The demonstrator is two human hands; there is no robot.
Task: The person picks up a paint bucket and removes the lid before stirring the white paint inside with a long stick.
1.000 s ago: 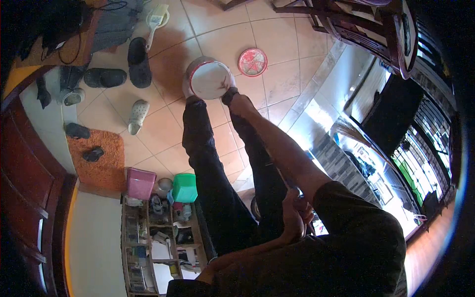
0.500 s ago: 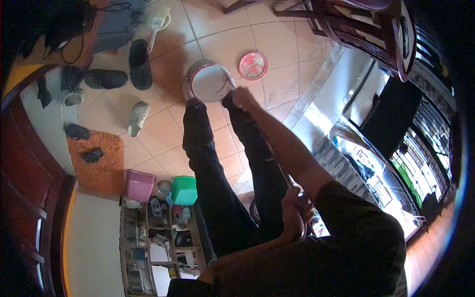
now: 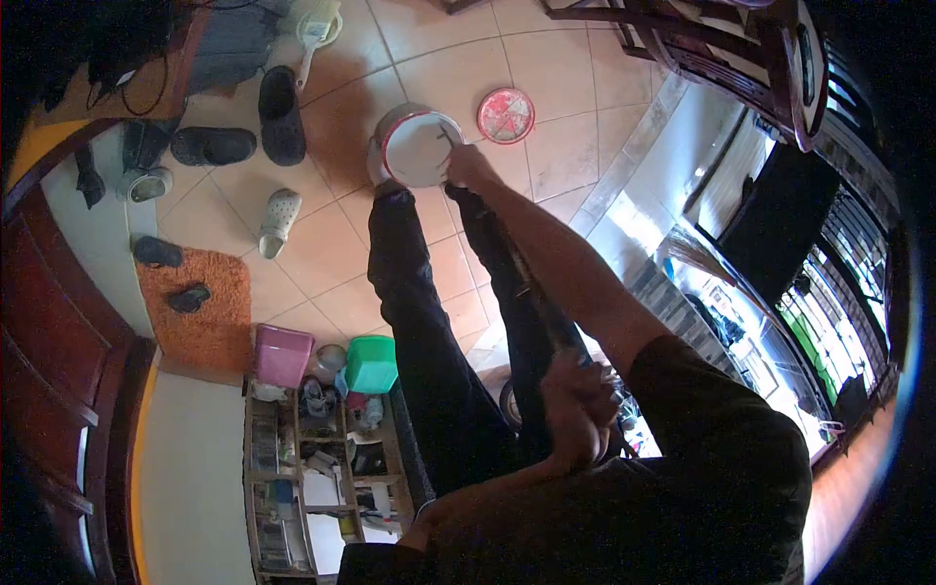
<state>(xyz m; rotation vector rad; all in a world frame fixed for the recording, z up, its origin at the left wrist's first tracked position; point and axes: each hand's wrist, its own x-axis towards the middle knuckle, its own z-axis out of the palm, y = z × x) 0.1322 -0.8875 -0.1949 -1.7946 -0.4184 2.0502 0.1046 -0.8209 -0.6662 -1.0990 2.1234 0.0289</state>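
Observation:
A white bucket with a red rim (image 3: pixel 387 130) and pale contents stands on the tiled floor in front of my feet. At its right edge is my right hand (image 3: pixel 472 168), its fingers closed near the end of a long thin pole (image 3: pixel 524 278) that runs beneath my forearm. Lower down, close to my body, my left hand (image 3: pixel 577 405) is wrapped round the upper part of the pole, somewhat blurred. The pole's tip at the bucket is hard to make out. A round red-and-white lid (image 3: pixel 506 116) lies on the floor just right of the bucket.
Dark clogs (image 3: pixel 213 146) and a pale clog (image 3: pixel 280 223) lie to the left, near an orange mat (image 3: pixel 210 302). A shelf unit (image 3: pixel 300 458) holds a pink bin (image 3: pixel 283 356) and a green bin (image 3: pixel 371 364). Wooden chairs (image 3: pixel 721 83) stand at the upper right.
The view has shifted slightly, so the floor items sit a little higher and further right. My left hand has moved slightly up along the pole's line; my right hand remains by the bucket rim.

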